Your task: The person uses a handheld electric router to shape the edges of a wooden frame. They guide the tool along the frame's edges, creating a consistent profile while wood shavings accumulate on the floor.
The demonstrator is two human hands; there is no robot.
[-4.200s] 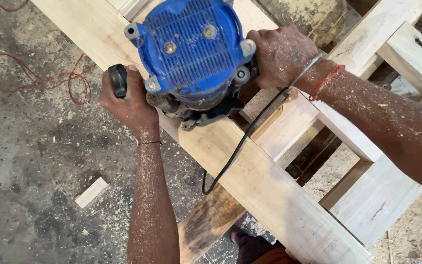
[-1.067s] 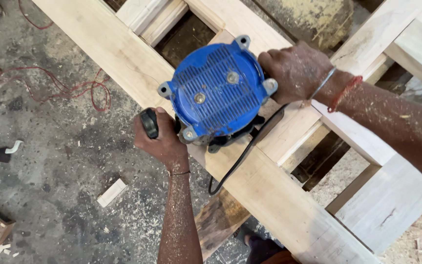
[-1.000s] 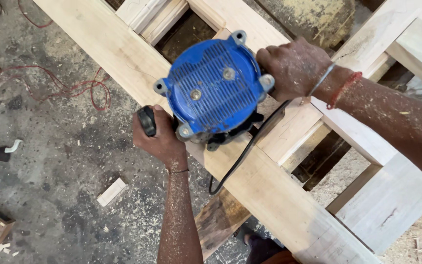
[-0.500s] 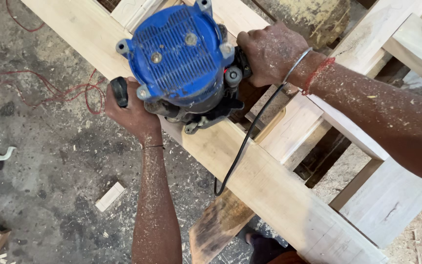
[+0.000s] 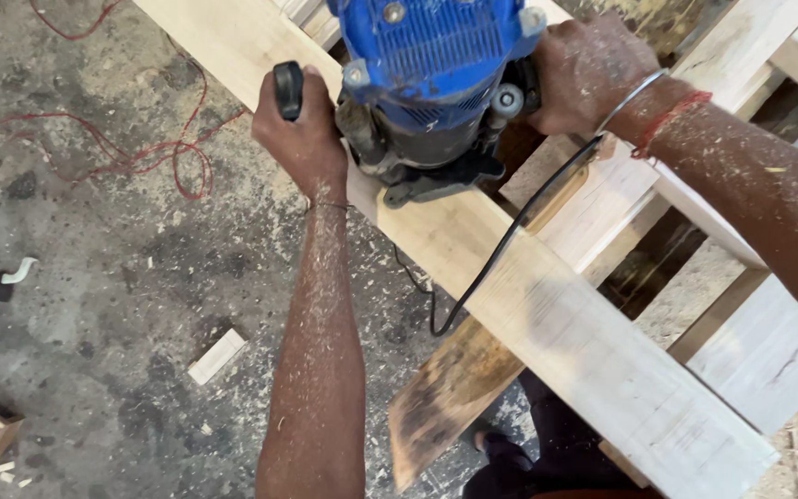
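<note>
The blue router [image 5: 431,79] sits between the two hands, the left hand [image 5: 302,129] clenched on its black knob and the right hand [image 5: 588,74] gripping the opposite side, over a pale plank [image 5: 547,314] whose long axis slants toward the lower right.

— Where can your left hand [image 5: 302,139] pass?
— Out over the open floor [image 5: 94,277], past the red wire [image 5: 154,157].
— And rightward?
— The blue router [image 5: 431,83] and the black cord [image 5: 501,249] block you.
</note>
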